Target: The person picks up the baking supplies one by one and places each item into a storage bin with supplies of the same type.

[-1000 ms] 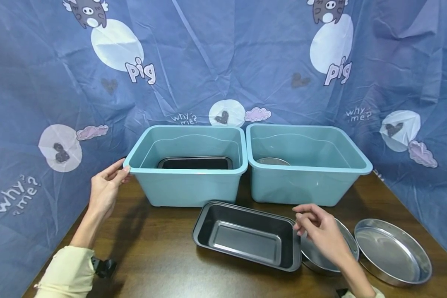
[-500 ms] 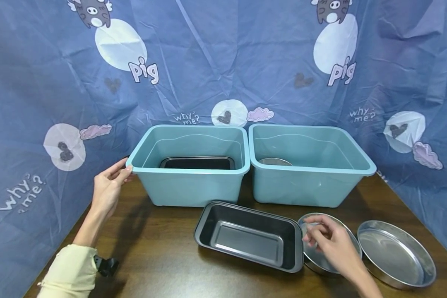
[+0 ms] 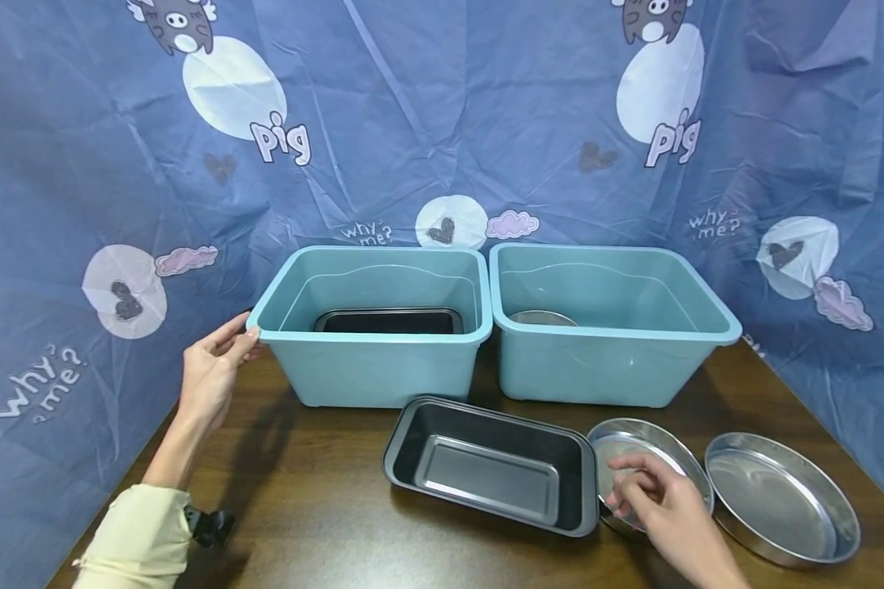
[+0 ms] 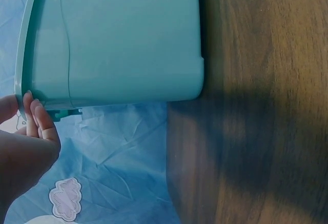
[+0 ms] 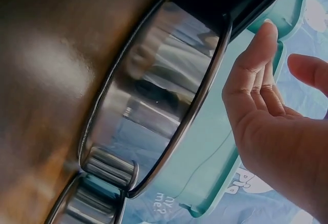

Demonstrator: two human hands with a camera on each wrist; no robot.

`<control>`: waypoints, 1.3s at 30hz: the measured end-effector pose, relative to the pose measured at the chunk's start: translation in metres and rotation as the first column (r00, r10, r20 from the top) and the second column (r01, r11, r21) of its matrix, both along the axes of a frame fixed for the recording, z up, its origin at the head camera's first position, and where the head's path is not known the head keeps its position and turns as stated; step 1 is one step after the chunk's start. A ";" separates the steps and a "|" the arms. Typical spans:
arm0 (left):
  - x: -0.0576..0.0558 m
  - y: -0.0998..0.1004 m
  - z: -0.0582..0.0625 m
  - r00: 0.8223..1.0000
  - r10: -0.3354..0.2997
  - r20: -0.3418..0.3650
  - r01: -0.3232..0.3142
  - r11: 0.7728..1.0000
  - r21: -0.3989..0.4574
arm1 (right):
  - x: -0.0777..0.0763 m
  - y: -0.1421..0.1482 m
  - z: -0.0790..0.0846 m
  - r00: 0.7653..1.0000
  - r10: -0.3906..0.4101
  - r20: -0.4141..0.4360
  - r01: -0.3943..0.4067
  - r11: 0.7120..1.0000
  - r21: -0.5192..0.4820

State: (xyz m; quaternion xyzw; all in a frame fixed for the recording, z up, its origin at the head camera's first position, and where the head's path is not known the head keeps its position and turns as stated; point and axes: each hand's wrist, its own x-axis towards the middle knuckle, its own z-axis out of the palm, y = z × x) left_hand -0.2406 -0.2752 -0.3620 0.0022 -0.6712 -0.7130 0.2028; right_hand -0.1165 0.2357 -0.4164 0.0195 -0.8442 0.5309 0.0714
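Note:
My left hand point(image 3: 212, 368) pinches the front left corner of the rim of the left turquoise bin point(image 3: 372, 372). In the left wrist view, thumb and fingertips sit on either side of that rim. Inside the bin lies a dark rectangular pan point(image 3: 386, 322). My right hand point(image 3: 670, 511) hovers over a shiny round cake pan point(image 3: 622, 438), its fingers loosely bent and holding nothing. From the right wrist, thumb and fingers are apart above the round pan's rim point(image 5: 202, 93). A black loaf pan point(image 3: 486, 476) rests just left of that pan on the table.
A second round cake pan point(image 3: 773, 495) lies at the right, close against the first. The right turquoise bin point(image 3: 582, 368) stands beside the left one, with a round metal pan point(image 3: 541, 318) inside. Behind the wooden table point(image 3: 317, 499) hangs a blue printed cloth point(image 3: 427, 106).
My right hand has moved down and right, from beside the loaf pan's right end to over the nearer round cake pan. The left hand has stayed at the bin's rim.

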 end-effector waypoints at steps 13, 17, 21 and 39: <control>0.000 0.000 0.000 1.000 0.003 0.008 -0.003 1.000 -0.014 | 0.009 -0.004 0.000 0.994 -0.016 0.106 0.013 1.000 0.025; 0.000 0.001 -0.001 1.000 0.002 0.001 -0.002 1.000 -0.004 | 0.009 -0.002 -0.002 0.990 0.020 0.139 -0.024 0.999 0.029; -0.001 0.001 -0.001 1.000 0.003 -0.006 -0.003 1.000 0.008 | 0.009 0.001 -0.004 0.984 0.073 0.165 -0.077 0.997 0.018; -0.001 0.002 0.000 1.000 -0.004 -0.014 0.004 1.000 0.029 | 0.009 0.000 -0.010 0.955 0.222 0.198 -0.214 0.975 -0.062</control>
